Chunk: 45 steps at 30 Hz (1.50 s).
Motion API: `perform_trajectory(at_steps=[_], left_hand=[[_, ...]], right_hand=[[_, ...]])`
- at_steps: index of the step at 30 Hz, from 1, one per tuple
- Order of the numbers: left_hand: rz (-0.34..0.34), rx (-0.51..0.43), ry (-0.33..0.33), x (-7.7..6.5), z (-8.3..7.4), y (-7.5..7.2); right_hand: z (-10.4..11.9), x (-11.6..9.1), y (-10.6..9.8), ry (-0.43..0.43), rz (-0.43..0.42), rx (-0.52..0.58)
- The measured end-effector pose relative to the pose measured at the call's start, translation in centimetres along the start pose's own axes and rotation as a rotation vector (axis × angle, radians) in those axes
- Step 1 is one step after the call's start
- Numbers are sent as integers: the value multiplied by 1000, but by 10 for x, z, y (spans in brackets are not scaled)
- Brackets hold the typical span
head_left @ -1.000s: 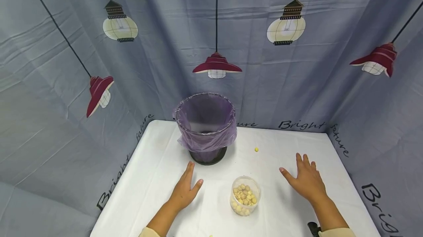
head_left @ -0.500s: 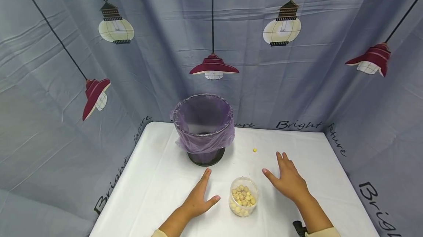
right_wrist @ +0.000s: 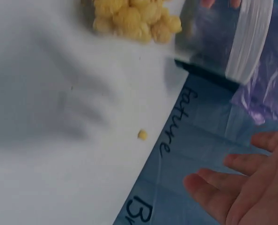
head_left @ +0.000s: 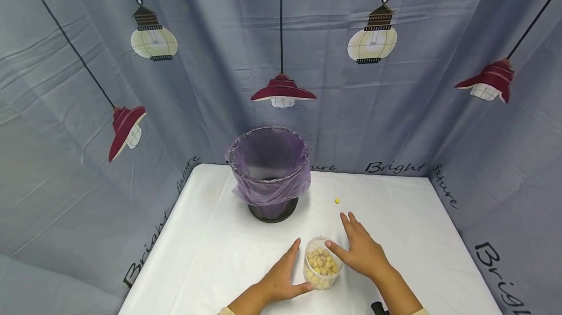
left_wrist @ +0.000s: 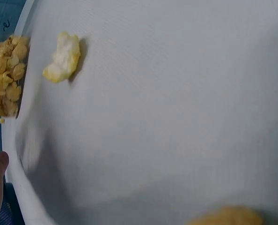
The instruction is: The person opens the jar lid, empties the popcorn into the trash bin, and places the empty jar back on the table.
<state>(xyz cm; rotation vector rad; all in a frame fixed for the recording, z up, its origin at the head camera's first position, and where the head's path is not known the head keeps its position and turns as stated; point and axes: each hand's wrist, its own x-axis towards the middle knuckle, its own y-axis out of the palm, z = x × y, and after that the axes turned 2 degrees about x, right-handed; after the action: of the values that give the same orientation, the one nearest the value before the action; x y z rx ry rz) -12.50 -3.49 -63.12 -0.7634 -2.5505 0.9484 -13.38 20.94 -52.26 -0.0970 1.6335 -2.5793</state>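
Both grips wide, nothing pinched. Clear round tub (head_left: pixel 326 282) stood upright about midway between the worktop (head_left: pixel 386 203)'s left and right edges, well back from the far edge, part-filled with popcorn (head_left: pixel 322 260). Hands flanked it.

Left hand (head_left: pixel 279 277): left of the tub, fingers straight and close together, pointing toward the far edge, thumb out wide. Thumb tip overlapped the tub's near-left wall from the head view; couldn't tell if it touched.

Right hand (head_left: pixel 362 249): right of the tub, fingers straight, thumb spread well off them. Thumb tip sat over the rim's far-right part; contact unclear there too. Right wrist view showed gaps between its fingers.

Loose bits on the worktop: one small yellow piece (head_left: pixel 337 201) toward the far edge, beyond the right fingertips; a bigger torn popcorn piece (left_wrist: pixel 63 57) near the tub, in the left wrist view, shadow beside it.

Bin (head_left: pixel 273 215) stood near the far edge, toward the far-left corner, purple liner (head_left: pixel 276 191) folded over its rim. Grey-blue printed curtain (head_left: pixel 210 61) behind.
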Motion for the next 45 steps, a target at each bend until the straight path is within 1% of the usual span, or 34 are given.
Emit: perform_trajectory(at_steps=[5,8,11,14,17,20,23,25,27,31,35,38,40,41,43,45], left_hand=[[-9,-40,-20,1,-1,7],[-19,-47,-12,5,-2,11],[-4,-44,-4,11,-4,17],[7,-81,18,19,-5,22],[-2,-134,59,25,-6,26],[-19,-157,99,28,-7,28],[-40,-144,125,29,-7,29],[-50,-131,124,30,-8,29],[-58,-99,106,30,-10,28],[-51,-59,45,29,-13,24],[-6,-163,42,29,-19,17],[40,-225,46,28,-24,8],[82,-256,54,28,-27,0],[116,-271,61,28,-28,-5],[190,-282,77,29,-31,-14],[283,-308,75,29,-35,-25]], right_hand=[[13,-4,10,-28,47,25],[20,-7,15,-43,68,31],[25,-11,18,-38,100,32],[30,-15,19,-23,146,29],[33,-17,21,-7,180,18],[35,-19,23,1,175,2],[36,-20,26,-5,146,4],[37,-20,28,-17,129,11],[38,-20,28,-34,121,22],[38,-18,24,-28,129,88],[37,-18,16,-17,148,153],[36,-20,9,-61,164,182],[34,-21,4,-123,189,212],[33,-22,0,-163,211,229],[31,-23,-8,-261,274,266],[28,-24,-18,-344,364,305]])
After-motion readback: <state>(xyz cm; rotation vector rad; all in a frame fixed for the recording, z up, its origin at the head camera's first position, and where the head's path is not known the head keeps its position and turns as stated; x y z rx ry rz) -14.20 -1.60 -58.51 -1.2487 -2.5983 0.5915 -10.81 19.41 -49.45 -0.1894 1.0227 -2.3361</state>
